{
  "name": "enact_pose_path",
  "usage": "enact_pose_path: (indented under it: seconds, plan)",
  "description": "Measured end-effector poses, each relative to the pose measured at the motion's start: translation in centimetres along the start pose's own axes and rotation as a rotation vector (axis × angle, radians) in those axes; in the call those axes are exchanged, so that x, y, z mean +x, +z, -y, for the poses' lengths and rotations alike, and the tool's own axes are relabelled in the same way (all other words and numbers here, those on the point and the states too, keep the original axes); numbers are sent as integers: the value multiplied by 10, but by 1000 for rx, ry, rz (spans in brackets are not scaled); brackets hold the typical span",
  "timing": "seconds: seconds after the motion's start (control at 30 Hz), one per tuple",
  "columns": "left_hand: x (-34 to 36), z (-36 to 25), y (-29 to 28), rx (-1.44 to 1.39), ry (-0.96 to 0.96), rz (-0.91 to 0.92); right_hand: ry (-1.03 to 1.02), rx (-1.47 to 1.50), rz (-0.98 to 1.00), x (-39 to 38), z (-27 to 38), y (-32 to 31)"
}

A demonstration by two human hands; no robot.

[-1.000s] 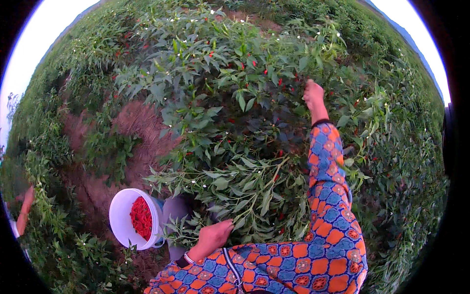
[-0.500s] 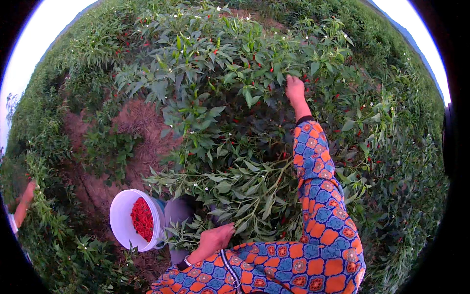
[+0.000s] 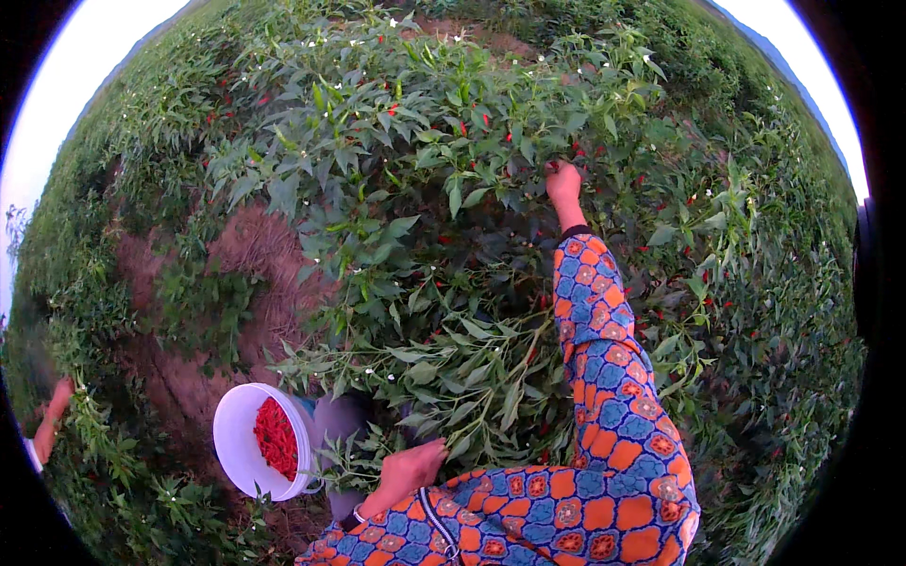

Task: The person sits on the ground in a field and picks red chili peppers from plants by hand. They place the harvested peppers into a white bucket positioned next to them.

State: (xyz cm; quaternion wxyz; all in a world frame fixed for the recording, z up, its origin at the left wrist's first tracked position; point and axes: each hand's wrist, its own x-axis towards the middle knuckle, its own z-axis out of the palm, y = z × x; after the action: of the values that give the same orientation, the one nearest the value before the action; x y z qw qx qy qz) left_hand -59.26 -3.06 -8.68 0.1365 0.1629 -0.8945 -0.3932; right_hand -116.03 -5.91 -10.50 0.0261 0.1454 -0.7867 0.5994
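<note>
My right hand (image 3: 564, 184) reaches forward into a chili plant (image 3: 444, 141) bearing green and red peppers. Its fingers are closed, and a dark red chili pepper (image 3: 552, 167) shows at the fingertips. Close to my body, my left hand (image 3: 412, 468) is closed on the end of a leafy chili branch (image 3: 481, 387) that leans low in front of me; the exact grip is partly hidden. Left of that hand, beside my leg, a white bucket (image 3: 234, 436) tilts with its mouth toward the left. Picked red chili peppers (image 3: 276, 439) lie inside it.
Reddish bare soil (image 3: 269, 255) with dry straw runs between the rows at left. Another person's hand (image 3: 61, 396) is among the plants at the far left. Dense chili bushes (image 3: 793, 377) rise on the right.
My right hand has drawn slightly back toward me, and dark red now shows at its fingertips. The left hand keeps its hold on the branch. The view has shifted a little.
</note>
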Motion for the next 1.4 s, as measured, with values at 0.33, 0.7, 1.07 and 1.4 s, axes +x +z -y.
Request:
enact_pose_path:
  seconds: [0.33, 0.7, 1.07, 1.4]
  plan:
    - [4, 5, -4, 29, 32, -39, 498, 1159, -45, -64, 40, -36]
    - [11, 0, -7, -41, 46, -27, -273, -708, -109, -12, 20, -43]
    - [6, 0, -3, -34, -18, -41, 295, 518, -88, 4, 31, -29]
    - [3, 2, -3, -90, -48, 12, -160, -717, -32, 55, 40, -35]
